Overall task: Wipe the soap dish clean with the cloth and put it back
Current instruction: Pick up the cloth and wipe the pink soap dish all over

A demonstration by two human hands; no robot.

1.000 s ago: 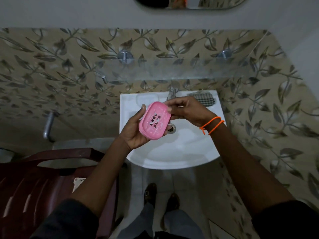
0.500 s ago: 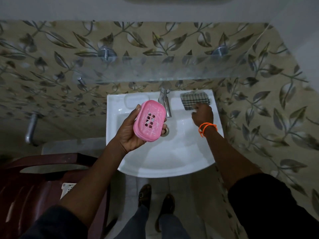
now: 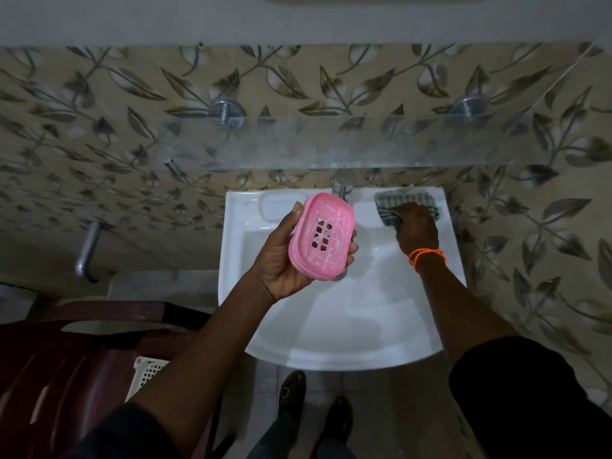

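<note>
The pink plastic soap dish (image 3: 319,236) is held above the white washbasin (image 3: 347,319), left of centre, with its slotted floor turned up toward the camera. It is cradled in the left hand (image 3: 284,260): the thumb is laid along the left long edge and the fingertips are curled round the right long edge. White streaks, judged to be dried soap residue, are seen across its inner face and around the drain slots.

The dish is judged to be light, rigid and thin-walled. Where residue is wetted, a slippery surface is to be expected, so the grasp is best kept on the two long rims, with the floor left free for wiping. Heavy pressure on the slotted centre is not advised, as the narrow bars between the slots appear to be the weakest part.

The checked cloth (image 3: 405,203) is lying on the far right corner of the basin ledge, just right of the chrome tap (image 3: 342,188). It is covered in part by the right hand (image 3: 414,230), whose fingers are bent down onto it; whether the cloth is already pinched cannot be told. An orange thread band (image 3: 427,256) is worn on the right wrist. The cloth is judged to be soft, limp and easily bunched.

A moulded recess (image 3: 270,207) on the far left of the ledge is judged to be the return position.

No brand, label or readable writing is visible.
</note>
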